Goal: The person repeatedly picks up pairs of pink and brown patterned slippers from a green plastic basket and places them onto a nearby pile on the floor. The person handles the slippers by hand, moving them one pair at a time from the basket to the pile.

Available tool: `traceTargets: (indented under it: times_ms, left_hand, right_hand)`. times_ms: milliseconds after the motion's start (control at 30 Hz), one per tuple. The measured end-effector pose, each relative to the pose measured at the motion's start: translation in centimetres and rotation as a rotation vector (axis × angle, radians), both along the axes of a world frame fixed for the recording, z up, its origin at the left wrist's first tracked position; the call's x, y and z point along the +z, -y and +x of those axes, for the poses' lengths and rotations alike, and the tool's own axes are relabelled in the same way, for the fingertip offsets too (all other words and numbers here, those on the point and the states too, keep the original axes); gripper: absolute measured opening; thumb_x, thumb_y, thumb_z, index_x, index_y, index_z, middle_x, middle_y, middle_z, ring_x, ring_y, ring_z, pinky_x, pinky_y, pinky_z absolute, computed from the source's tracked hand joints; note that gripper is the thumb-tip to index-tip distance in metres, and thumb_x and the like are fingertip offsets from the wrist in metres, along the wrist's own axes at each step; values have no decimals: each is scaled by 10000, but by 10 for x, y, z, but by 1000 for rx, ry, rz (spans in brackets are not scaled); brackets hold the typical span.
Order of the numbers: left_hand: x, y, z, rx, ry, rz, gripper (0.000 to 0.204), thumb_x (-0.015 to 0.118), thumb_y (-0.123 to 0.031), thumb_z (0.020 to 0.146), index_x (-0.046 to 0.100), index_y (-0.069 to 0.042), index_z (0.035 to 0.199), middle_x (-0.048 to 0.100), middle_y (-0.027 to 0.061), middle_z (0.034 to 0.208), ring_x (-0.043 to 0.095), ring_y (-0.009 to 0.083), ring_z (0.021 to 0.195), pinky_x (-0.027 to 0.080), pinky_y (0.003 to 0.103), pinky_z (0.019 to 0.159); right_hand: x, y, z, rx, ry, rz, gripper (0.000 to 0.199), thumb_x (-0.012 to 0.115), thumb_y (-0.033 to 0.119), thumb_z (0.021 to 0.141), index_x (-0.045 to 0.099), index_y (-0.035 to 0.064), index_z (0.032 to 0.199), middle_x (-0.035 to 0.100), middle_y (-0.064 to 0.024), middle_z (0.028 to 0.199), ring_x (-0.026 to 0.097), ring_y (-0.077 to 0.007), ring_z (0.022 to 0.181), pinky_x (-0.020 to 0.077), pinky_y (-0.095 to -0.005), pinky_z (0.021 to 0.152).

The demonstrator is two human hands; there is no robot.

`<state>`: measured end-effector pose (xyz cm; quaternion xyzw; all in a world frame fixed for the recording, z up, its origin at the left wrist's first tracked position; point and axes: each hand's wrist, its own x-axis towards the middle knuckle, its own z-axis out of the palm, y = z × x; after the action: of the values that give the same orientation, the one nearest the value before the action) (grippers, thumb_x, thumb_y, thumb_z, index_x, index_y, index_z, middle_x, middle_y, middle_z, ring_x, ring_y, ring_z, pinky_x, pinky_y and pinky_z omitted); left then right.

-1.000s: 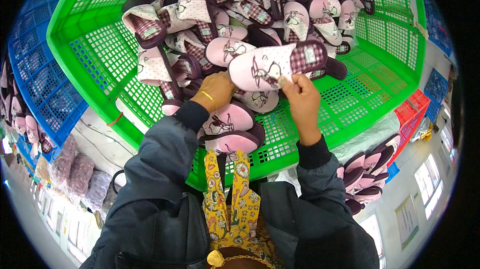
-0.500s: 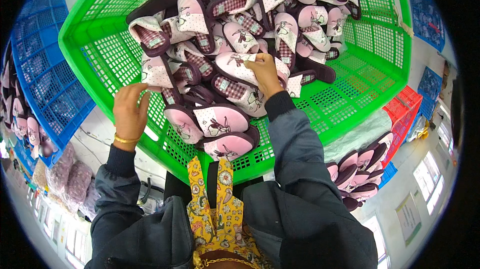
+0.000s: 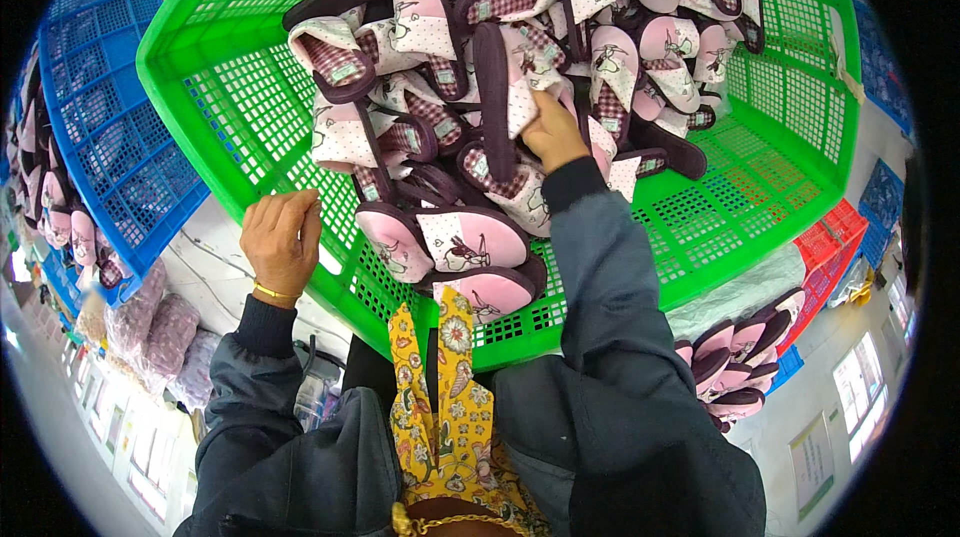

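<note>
My right hand (image 3: 555, 134) grips a slipper (image 3: 493, 87) by its upper, above a heap of like ones. The slipper is tipped on edge, with its dark sole toward the left and part of its pink and dotted white upper in view. My left hand (image 3: 281, 245), with a gold bracelet at the wrist, is beside the near-left rim of the green basket (image 3: 345, 322). Its fingers are loosely curled together and nothing shows in them. Slippers in pink, white and dark checked cloth fill much of the basket, among them a pink-toed slipper (image 3: 472, 240) near the front.
On the left stands a blue crate (image 3: 110, 117), with more slippers (image 3: 60, 207) beyond it. Wrapped bundles (image 3: 150, 337) lie below. At the right are a red crate (image 3: 830, 247) and a pile of slippers (image 3: 725, 362) outside the basket.
The slipper in my right hand has been lifted and turned so its sole shows. My left hand has drawn back from the slippers and its fingers have curled. The view has shifted slightly.
</note>
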<state>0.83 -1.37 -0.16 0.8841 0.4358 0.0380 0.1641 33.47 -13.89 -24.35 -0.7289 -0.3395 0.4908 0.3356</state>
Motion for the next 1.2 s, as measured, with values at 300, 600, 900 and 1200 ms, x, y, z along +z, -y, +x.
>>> traceTargets:
  times_ms: [300, 600, 900, 1200]
  left_hand:
    - [-13, 2, 49, 301, 235, -494, 116, 643, -70, 833, 650, -10, 933, 656, 89, 867, 615, 193, 764, 479, 296, 705]
    - [-203, 17, 193, -13, 107, -576, 311, 603, -133, 830, 589, -11, 1116, 609, 232, 1060, 575, 401, 1004, 461, 428, 875]
    - [-284, -2, 226, 2, -675, -537, 624, 618, -254, 819, 355, 73, 1282, 515, 245, 1271, 577, 389, 1096, 487, 447, 888]
    - [-298, -6, 237, 298, -682, -585, 880, 595, -527, 789, 297, 57, 1375, 570, 217, 1233, 581, 338, 1116, 457, 406, 940]
  right_hand:
    - [153, 40, 58, -939, -820, 178, 398, 571, 7, 879, 503, 91, 1262, 568, -82, 1238, 552, -227, 1133, 440, -390, 979]
    - [138, 75, 82, -1149, -553, 329, 351, 565, 47, 903, 493, 47, 1247, 564, -71, 1220, 554, -202, 1108, 432, -366, 978]
    - [152, 72, 105, -1226, -577, 363, 281, 585, 92, 910, 509, 28, 1173, 577, -98, 1194, 559, -212, 1108, 440, -381, 977]
    - [168, 66, 102, -1216, -632, 369, 322, 571, 92, 917, 483, 32, 1220, 547, -105, 1249, 530, -216, 1157, 411, -388, 1010]
